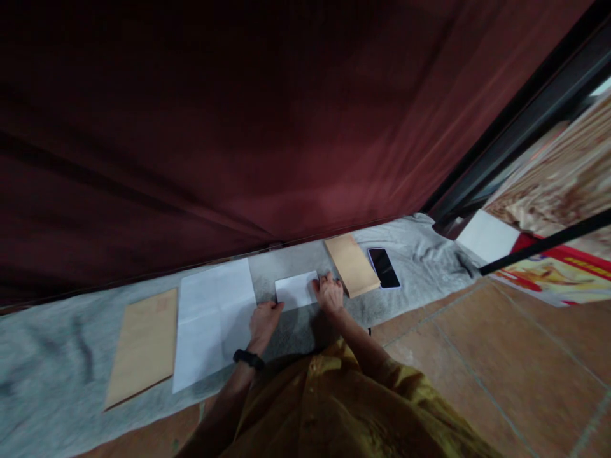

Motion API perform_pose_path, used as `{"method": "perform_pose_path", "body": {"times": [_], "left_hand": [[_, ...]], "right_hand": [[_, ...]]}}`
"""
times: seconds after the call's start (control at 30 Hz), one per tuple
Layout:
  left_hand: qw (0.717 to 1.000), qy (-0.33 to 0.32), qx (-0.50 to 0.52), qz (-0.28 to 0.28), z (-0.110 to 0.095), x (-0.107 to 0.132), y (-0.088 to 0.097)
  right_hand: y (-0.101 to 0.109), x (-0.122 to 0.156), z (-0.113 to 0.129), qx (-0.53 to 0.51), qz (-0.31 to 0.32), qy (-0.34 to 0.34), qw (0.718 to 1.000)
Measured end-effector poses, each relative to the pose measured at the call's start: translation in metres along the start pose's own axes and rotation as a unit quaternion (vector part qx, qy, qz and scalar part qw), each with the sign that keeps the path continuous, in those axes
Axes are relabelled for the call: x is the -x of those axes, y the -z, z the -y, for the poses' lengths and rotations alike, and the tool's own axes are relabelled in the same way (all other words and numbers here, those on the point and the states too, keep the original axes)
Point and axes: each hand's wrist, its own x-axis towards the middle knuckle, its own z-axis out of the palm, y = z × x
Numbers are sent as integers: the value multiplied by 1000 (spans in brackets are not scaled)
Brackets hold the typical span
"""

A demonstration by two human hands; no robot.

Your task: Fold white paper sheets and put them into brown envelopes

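Observation:
A small, folded-looking white sheet of paper (296, 289) lies on a grey cloth between my hands. My left hand (263, 323), with a black band on its wrist, is closed at the paper's lower left corner, thumb on the edge and the other fingers curled. At the right edge, my right hand (329, 294) grips the paper with bent fingers, the thumb on top. To the left, a larger white sheet with crease lines (214, 324) lies flat. Just beyond my right hand is a brown envelope (352, 264).
Another brown envelope (146, 340) lies at the far left. A phone (384, 267) with a dark screen sits right of the nearer envelope. The grey cloth (415, 273) covers a narrow surface against a dark red curtain (286, 127). Tiled floor (477, 356) and a printed box (563, 267) are at right.

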Motion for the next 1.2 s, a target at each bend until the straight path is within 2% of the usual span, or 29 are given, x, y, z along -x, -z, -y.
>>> {"method": "perform_pose_path", "body": {"times": [0.23, 0.3, 0.47, 0.53, 0.67, 0.8, 0.83, 0.9, 1.0, 1.03, 1.1, 1.2], "left_hand": [[1000, 11, -1, 12, -2, -3, 3], [1000, 10, 2, 12, -3, -2, 4], [1000, 2, -2, 6, -3, -1, 5], [1000, -4, -6, 3, -3, -1, 6], [1000, -4, -17, -5, -6, 1, 8], [999, 1, -31, -33, -8, 15, 4], [998, -13, -38, -53, -9, 20, 0], [989, -88, -55, -108, -13, 28, -8], [950, -242, -74, -182, -20, 29, -24], [941, -268, -79, -193, -22, 26, -30], [934, -278, -90, -204, -24, 18, -40], [942, -253, -105, -194, -21, 7, -51]], "right_hand": [[8, 6, 1, 7, -7, -13, 1000], [9, 12, 1, 2, -15, 2, 1000], [-4, 33, 6, -51, -35, 149, 987], [-13, 40, 9, -63, -44, 183, 980], [-24, 45, 11, -59, -57, 184, 980], [-25, 46, 12, -62, -65, 174, 981], [-25, 46, 12, -63, -64, 171, 981], [-24, 46, 13, -65, -58, 168, 982], [-25, 47, 13, -64, -44, 171, 982], [-25, 46, 13, -63, -42, 171, 982], [-27, 46, 12, -62, -45, 172, 982], [-29, 46, 10, -60, -58, 177, 981]]}}
